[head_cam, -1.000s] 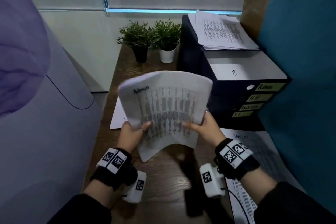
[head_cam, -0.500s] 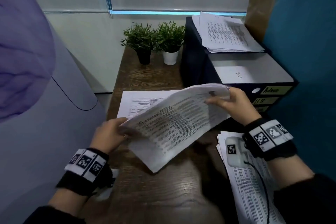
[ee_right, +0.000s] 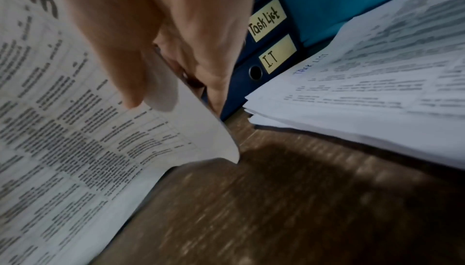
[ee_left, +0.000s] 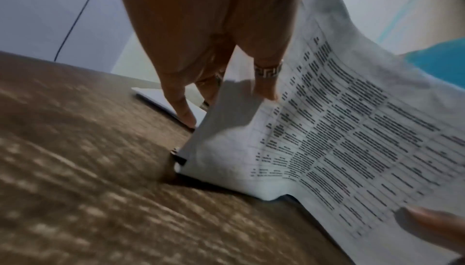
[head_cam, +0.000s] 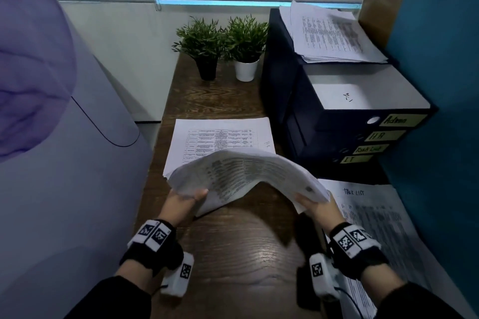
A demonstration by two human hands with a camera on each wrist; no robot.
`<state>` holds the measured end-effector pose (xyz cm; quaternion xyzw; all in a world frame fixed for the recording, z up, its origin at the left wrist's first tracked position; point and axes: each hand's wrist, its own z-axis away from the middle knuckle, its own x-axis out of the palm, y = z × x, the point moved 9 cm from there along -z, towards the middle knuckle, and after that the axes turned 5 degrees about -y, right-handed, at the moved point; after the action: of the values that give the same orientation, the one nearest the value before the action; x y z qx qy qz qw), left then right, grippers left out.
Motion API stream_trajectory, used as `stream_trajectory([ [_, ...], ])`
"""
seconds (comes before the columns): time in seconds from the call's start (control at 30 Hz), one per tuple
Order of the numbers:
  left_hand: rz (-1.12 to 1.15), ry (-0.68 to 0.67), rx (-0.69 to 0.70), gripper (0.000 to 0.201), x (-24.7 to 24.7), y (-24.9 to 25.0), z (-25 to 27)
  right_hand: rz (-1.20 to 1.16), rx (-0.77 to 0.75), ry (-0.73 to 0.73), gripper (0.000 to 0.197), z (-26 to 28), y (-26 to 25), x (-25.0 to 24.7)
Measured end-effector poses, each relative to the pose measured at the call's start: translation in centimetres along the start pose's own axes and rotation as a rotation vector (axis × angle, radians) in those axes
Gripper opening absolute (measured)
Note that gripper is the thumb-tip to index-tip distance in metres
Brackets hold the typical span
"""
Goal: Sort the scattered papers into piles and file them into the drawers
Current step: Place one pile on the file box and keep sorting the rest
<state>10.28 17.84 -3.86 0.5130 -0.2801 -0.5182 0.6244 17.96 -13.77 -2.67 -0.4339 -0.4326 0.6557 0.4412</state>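
Printed paper stack bowed up mid-air over desk; flat piles behind, more beside dark labelled drawers.

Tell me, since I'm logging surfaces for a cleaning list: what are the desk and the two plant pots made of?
Desk: looks like dark wood or wood-look laminate, with visible grain and a slight sheen. Black pot and white pot: smooth, plain, matte; plastic or ceramic, the look leaves it open.
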Motion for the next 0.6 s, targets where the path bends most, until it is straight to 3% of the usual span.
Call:
stream_trajectory([
  [0.1, -0.008, 0.066, 0.069, 0.014, -0.3, 0.8, 0.4, -0.081, 0.025, 0.061, 0.014, -0.7, 0.1, -0.6],
  [0.2, 0.102, 0.128, 0.135, 0.014, -1.4, 1.2, 0.5, -0.144, -0.021, 0.066, 0.023, -1.2, 0.0, -1.3],
  [0.33, 0.004, 0.053, 0.02, 0.012, -0.7, -1.6, 0.8, -0.008, 0.114, 0.036, 0.024, -0.5, 2.6, -0.9],
  [0.4, -0.054, 0.039, -0.034, 0.023, -0.9, -2.4, 0.8, 0.149, 0.125, 0.035, 0.039, -0.3, 2.9, -1.1],
  [0.43, -0.076, 0.025, -0.044, 0.027, -1.1, -2.1, 0.7, 0.191, 0.06, 0.077, 0.054, -0.3, 1.8, -1.7],
  [0.5, -0.135, -0.001, 0.025, 0.014, -1.6, 0.1, 0.5, 0.266, -0.134, 0.259, 0.076, 0.2, -2.6, -3.8],
  [0.57, -0.279, -0.012, 0.17, 0.014, -2.1, 4.0, 1.0, 0.406, -0.325, 0.389, 0.09, 1.4, -8.3, -4.7],
  [0.6, -0.331, -0.025, 0.254, 0.02, -2.2, 6.1, 1.4, 0.513, -0.42, 0.382, 0.094, 1.9, -11.1, -4.0],
])
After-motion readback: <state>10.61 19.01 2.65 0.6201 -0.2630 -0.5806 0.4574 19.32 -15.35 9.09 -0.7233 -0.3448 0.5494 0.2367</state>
